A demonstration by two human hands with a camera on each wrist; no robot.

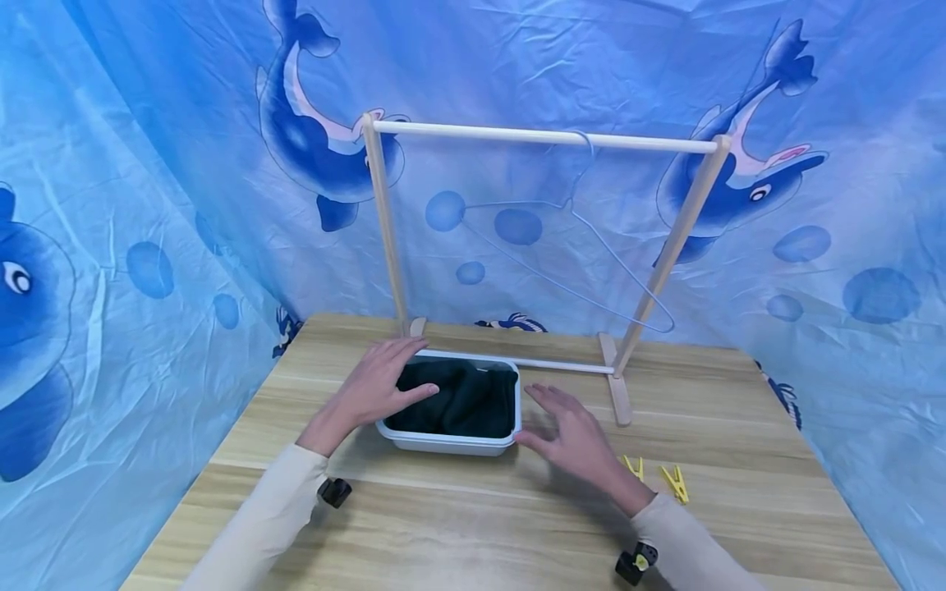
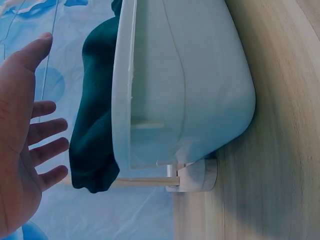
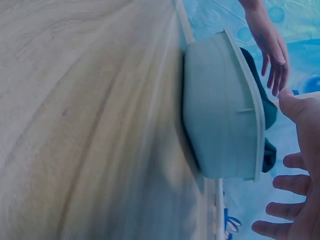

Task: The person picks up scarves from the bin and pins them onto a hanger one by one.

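A white plastic basin stands on the wooden table, filled with dark green cloth that bulges a little over the rim. My left hand is over the basin's left side, its fingers extended and thumb reaching across the cloth. On the other side my right hand is spread by the right rim, thumb close to the front right corner. Both wrist views show the palms turned toward the basin with nothing held, the left hand level with the cloth and the right hand beside the rim.
Behind the basin stands a wooden rack with one light blue wire hanger on its top bar. Two yellow clothespins lie near my right forearm. A blue curtain with dolphins surrounds the table.
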